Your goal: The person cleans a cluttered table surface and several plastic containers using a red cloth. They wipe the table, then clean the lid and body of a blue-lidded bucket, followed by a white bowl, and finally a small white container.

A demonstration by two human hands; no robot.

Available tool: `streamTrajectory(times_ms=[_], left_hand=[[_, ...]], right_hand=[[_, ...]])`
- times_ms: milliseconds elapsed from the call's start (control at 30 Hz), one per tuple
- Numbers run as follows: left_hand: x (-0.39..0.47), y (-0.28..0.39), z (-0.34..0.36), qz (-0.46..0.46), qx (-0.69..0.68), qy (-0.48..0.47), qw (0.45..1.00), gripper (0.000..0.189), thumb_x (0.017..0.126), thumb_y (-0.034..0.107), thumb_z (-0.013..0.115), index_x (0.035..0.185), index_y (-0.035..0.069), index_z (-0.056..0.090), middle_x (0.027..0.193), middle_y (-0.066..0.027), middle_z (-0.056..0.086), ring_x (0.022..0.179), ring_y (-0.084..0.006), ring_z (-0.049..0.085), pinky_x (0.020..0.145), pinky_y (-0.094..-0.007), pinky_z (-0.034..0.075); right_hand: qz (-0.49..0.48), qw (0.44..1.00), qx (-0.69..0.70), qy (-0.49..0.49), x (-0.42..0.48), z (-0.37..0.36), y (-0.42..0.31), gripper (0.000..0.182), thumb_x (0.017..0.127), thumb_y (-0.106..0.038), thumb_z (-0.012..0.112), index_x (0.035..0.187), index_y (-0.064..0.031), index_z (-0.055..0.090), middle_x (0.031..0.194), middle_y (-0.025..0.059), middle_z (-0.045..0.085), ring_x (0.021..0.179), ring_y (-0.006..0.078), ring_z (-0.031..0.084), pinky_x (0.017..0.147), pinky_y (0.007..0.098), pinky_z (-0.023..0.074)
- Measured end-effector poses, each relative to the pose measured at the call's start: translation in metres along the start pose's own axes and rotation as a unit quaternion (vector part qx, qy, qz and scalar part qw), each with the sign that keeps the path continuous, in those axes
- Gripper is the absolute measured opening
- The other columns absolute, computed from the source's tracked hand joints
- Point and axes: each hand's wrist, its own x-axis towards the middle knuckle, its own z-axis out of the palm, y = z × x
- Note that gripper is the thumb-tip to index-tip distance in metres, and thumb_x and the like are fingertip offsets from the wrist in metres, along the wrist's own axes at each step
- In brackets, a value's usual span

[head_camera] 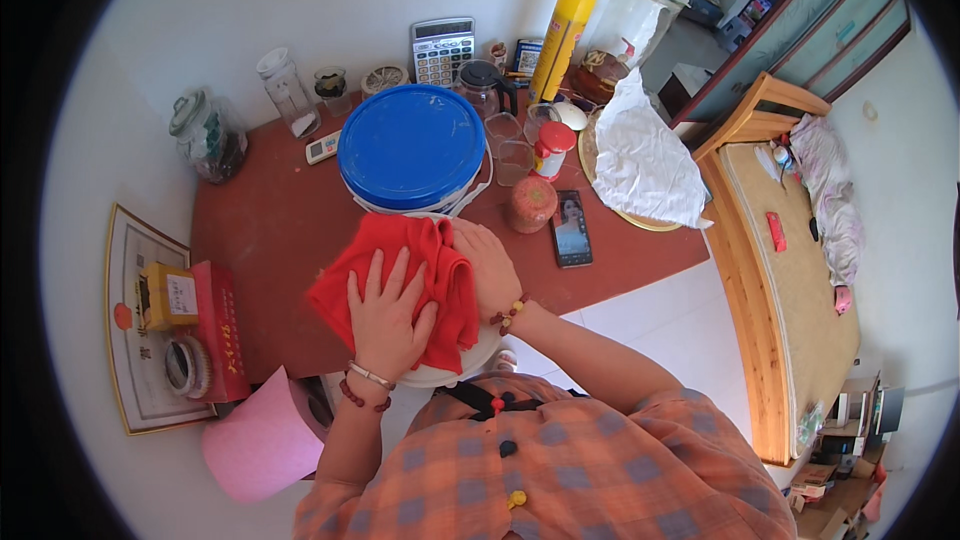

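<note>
A folded red cloth (435,292) lies bunched over a round white object (480,355), perhaps a bucket or a lid, at the table's front edge. Flat on the cloth rests my left hand (390,319), its fingers spread. Against the cloth's right side lies my right hand (484,262), its fingers close together near the far rim of the white object. Whether it grips the rim or the cloth cannot be seen. Just beyond the cloth stands a white bucket with a blue lid (412,146). Most of the white object is hidden under the cloth and hands.
The red-brown table (285,240) also bears a smartphone (572,229), a red-lidded shaker (553,150), a calculator (444,52), a yellow spray can (561,45) and glass jars. White cloth (649,154) covers a round tray. A pink roll (262,442) stands at front left; a wooden bed (787,300) is right.
</note>
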Motion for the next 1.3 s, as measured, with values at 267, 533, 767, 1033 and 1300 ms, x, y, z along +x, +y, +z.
streamTrajectory(times_ms=[267, 533, 767, 1033, 1300], left_hand=[[-0.039, -0.011, -0.018, 0.018, -0.049, -0.043, 0.998, 0.051, 0.084, 0.030, 0.066, 0.130, 0.009, 0.063, 0.150, -0.0124, 0.047, 0.143, -0.0390, 0.035, 0.116, -0.0612, 0.017], [0.015, -0.066, 0.003, -0.143, -0.199, 0.047, 0.968, 0.052, 0.086, 0.020, 0.069, 0.136, 0.008, 0.060, 0.148, -0.0145, 0.049, 0.135, -0.0347, 0.046, 0.111, -0.0416, 0.039], [-0.011, -0.131, 0.057, -0.232, -0.786, 0.080, 0.568, 0.050, 0.103, 0.032, 0.053, 0.145, 0.005, 0.048, 0.129, -0.0088, 0.064, 0.114, -0.0219, 0.063, 0.100, -0.0335, 0.050], [-0.127, -0.127, 0.159, -0.426, -0.767, 0.193, 0.440, 0.053, 0.107, 0.038, 0.039, 0.148, 0.004, 0.041, 0.146, -0.0104, 0.051, 0.130, -0.0272, 0.052, 0.106, -0.0398, 0.047], [-0.079, -0.120, 0.041, -0.242, -0.802, 0.159, 0.522, 0.049, 0.103, 0.032, 0.049, 0.144, 0.005, 0.047, 0.149, -0.0103, 0.049, 0.136, -0.0290, 0.047, 0.113, -0.0425, 0.037]], right_hand=[[-0.002, 1.000, -0.004, -0.008, 0.000, -0.006, -0.008, 0.043, 0.089, -0.014, 0.056, 0.131, -0.0054, 0.052, 0.142, 0.0164, 0.050, 0.136, 0.0333, 0.043, 0.115, 0.0463, 0.0305], [0.001, 1.000, -0.028, 0.002, 0.001, -0.005, -0.011, 0.048, 0.086, -0.019, 0.064, 0.130, -0.0038, 0.052, 0.140, 0.0163, 0.051, 0.132, 0.0347, 0.046, 0.113, 0.0482, 0.0338], [-0.010, 1.000, -0.025, 0.004, 0.000, -0.008, -0.013, 0.043, 0.086, -0.018, 0.064, 0.127, -0.0048, 0.055, 0.139, 0.0164, 0.052, 0.131, 0.0348, 0.046, 0.112, 0.0480, 0.0334], [-0.006, 1.000, -0.022, -0.004, 0.001, -0.006, -0.014, 0.040, 0.087, -0.019, 0.063, 0.125, -0.0064, 0.056, 0.140, 0.0158, 0.051, 0.132, 0.0342, 0.046, 0.112, 0.0487, 0.0326], [-0.008, 0.999, -0.037, -0.010, 0.001, -0.012, -0.016, 0.041, 0.087, -0.019, 0.063, 0.126, -0.0061, 0.055, 0.140, 0.0165, 0.050, 0.132, 0.0352, 0.045, 0.113, 0.0487, 0.0323]])
